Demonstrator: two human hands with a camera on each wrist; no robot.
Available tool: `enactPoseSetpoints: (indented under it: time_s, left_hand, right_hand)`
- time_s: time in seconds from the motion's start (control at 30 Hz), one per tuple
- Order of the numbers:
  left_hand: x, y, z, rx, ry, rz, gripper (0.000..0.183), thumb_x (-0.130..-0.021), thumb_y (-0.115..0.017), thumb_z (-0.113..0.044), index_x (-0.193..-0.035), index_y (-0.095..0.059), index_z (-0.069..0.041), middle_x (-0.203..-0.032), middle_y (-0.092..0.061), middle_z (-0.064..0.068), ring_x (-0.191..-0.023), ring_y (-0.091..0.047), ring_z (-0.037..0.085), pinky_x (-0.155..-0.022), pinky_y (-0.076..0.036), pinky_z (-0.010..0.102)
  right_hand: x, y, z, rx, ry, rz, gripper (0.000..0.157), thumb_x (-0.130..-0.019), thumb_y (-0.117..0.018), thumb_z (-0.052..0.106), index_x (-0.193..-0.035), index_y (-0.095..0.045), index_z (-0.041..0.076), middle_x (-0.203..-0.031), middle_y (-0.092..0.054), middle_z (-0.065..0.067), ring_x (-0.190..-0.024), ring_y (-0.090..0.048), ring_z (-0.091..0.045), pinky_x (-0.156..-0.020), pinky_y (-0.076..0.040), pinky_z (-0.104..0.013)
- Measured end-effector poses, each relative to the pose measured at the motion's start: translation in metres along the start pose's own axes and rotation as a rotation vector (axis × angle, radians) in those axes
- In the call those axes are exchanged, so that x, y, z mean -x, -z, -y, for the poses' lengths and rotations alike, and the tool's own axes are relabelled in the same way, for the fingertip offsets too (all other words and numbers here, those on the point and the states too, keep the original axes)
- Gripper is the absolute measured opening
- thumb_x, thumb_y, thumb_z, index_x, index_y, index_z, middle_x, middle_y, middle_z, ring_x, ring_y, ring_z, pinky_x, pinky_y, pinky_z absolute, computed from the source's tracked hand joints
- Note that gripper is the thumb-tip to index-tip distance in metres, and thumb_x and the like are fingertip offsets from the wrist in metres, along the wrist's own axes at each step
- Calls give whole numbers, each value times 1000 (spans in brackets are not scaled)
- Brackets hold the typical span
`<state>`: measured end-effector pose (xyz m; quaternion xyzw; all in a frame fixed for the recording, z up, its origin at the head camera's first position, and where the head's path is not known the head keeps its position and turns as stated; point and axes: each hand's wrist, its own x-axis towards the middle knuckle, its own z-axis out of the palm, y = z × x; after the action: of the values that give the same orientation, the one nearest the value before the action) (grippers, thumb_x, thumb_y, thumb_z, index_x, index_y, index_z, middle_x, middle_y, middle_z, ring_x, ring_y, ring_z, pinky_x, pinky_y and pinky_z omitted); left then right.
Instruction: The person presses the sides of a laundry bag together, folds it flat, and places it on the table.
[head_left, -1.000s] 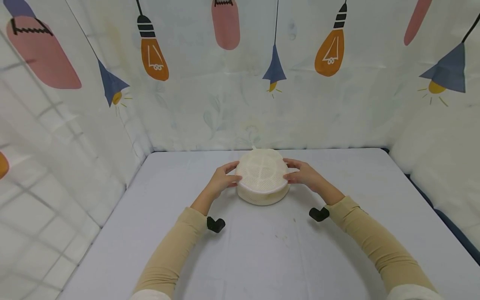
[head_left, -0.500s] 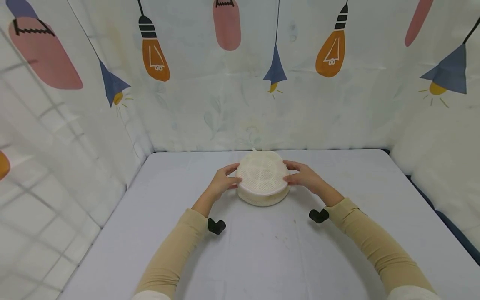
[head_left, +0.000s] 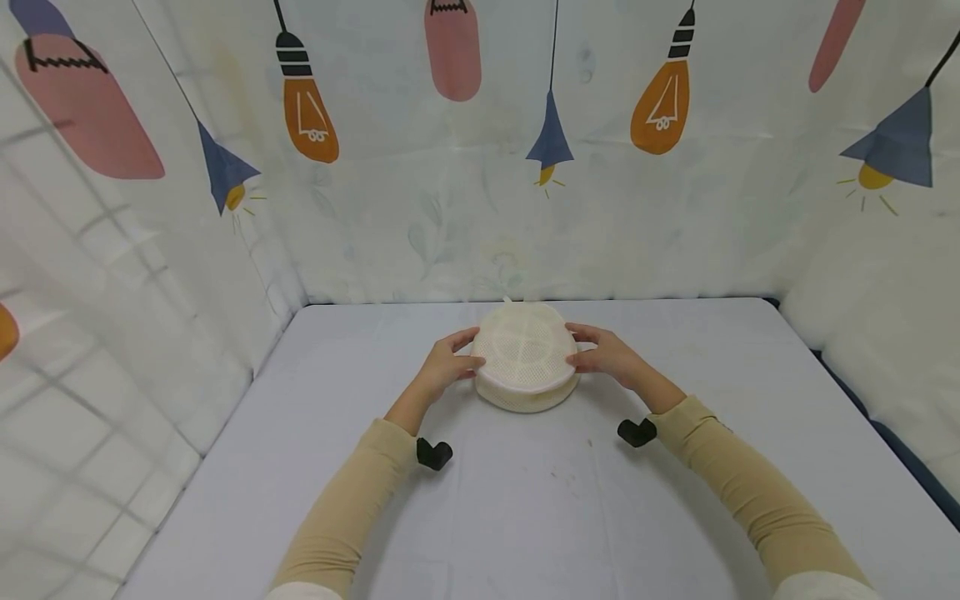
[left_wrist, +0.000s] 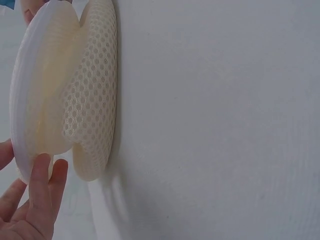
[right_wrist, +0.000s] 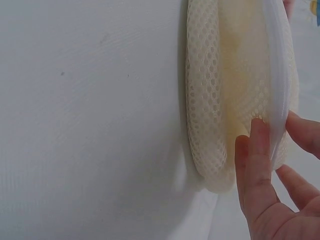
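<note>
A round, cream mesh laundry bag [head_left: 523, 346] with a white band round its upper edge sits toward the back of the table. Its honeycomb-mesh side wall [left_wrist: 92, 90] buckles inward in the left wrist view, leaving a fold between top and base. My left hand [head_left: 444, 364] pinches the upper edge from the left, thumb on top and fingers below. On the opposite side, my right hand [head_left: 611, 358] grips the same edge, its fingertips [right_wrist: 259, 132] pressed under the white band [right_wrist: 278, 65]. The bag's base lies on the table.
A pale cloth covers the table [head_left: 517, 500]. Right behind the bag hangs a white curtain [head_left: 375, 225] printed with lamps and bulbs, and more curtain closes off both sides. A black bracket-like piece [head_left: 434, 454] sticks out from each wrist.
The bag's upper edge has sunk slightly toward its base, so less side wall shows. Both hands have moved down a little with it, keeping their hold.
</note>
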<state>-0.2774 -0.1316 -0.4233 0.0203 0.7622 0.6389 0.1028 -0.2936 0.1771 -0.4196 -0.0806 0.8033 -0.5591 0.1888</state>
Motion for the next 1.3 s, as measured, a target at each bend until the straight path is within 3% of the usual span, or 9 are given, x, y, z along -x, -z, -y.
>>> enactPoseSetpoints:
  time_s: [1.3]
  left_hand:
    - [0,-2,7,3,-2,-2,67,-93,-69,6,-154,-44,-2,-161,-37,18,-127,-59,38,-93,-57,39]
  right_hand:
    - [-9,-2,0,36,-53,6,75,-97,-69,3,-161,-31,4,-159,-32,-26,-103,-68,-24,-87,-57,-31]
